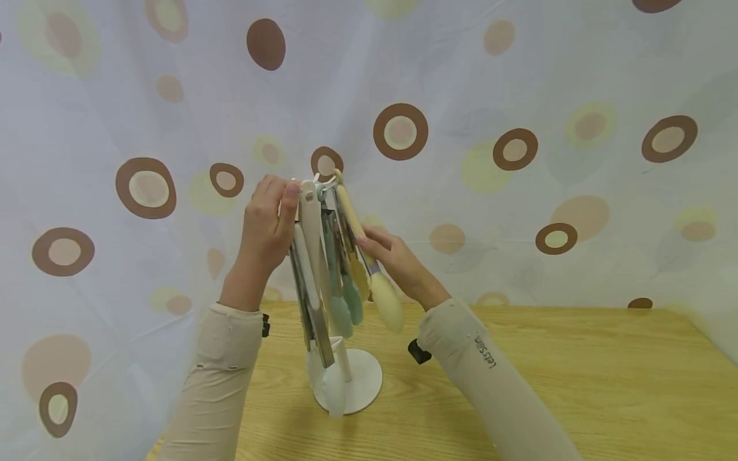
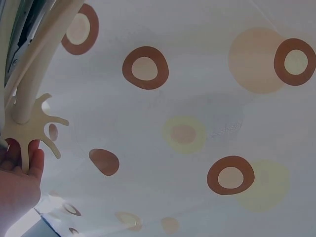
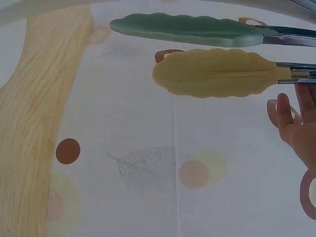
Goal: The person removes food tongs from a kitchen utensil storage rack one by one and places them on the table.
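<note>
A white hanging stand rises from the table, with several tongs hung around its hooked top. My left hand grips that top, beside the pivot end of the white tongs. Up close in the left wrist view, its fingers curl at one prong of the hook ring. With thumb and fingers, my right hand holds the pale yellow tongs partway down the handle; their top touches a hook. Green tongs hang between the white and yellow ones. A darker yellow tip shows behind.
The wood-grain table stretches out to the right of the stand. A white curtain with brown and yellow ovals hangs close behind and along the left. The white tongs' tips reach down over the round base.
</note>
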Action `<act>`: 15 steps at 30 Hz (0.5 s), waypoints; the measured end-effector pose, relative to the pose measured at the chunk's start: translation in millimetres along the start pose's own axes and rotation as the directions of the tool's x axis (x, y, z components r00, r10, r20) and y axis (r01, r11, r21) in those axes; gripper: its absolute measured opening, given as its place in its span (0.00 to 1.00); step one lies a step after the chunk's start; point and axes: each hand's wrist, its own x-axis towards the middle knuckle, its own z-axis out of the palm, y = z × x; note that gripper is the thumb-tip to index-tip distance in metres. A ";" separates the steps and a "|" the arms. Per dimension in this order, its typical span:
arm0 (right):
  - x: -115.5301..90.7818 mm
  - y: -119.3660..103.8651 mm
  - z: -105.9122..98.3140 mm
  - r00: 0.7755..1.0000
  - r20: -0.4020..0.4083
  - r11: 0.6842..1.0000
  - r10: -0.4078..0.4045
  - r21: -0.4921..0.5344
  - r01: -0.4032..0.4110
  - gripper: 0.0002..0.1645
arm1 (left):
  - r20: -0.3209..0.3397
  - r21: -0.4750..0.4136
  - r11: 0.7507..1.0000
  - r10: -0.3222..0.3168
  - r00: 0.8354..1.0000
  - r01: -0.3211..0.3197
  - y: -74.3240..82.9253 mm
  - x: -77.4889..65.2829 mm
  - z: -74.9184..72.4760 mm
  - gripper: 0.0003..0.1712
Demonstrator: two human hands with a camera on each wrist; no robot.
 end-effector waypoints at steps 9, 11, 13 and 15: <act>-1.9 -0.2 -1.6 1.000 -0.009 0.999 -0.018 0.030 0.019 0.34 | 0.004 0.001 1.000 -0.009 1.000 0.009 -0.4 -1.4 -1.1 0.38; -2.7 -0.4 -2.2 0.999 -0.021 0.999 -0.028 0.042 0.029 0.34 | 0.006 -0.001 1.000 -0.011 1.000 0.011 -0.1 -1.3 -1.3 0.38; -4.1 -0.5 -3.1 0.999 -0.037 0.998 -0.038 0.049 0.040 0.35 | 0.011 -0.004 1.000 -0.011 1.000 0.011 0.2 -1.1 -1.0 0.38; -5.1 -0.6 -4.1 0.997 -0.056 0.997 -0.050 0.052 0.053 0.34 | 0.012 -0.006 1.000 -0.010 1.000 0.010 0.6 -0.6 -0.5 0.38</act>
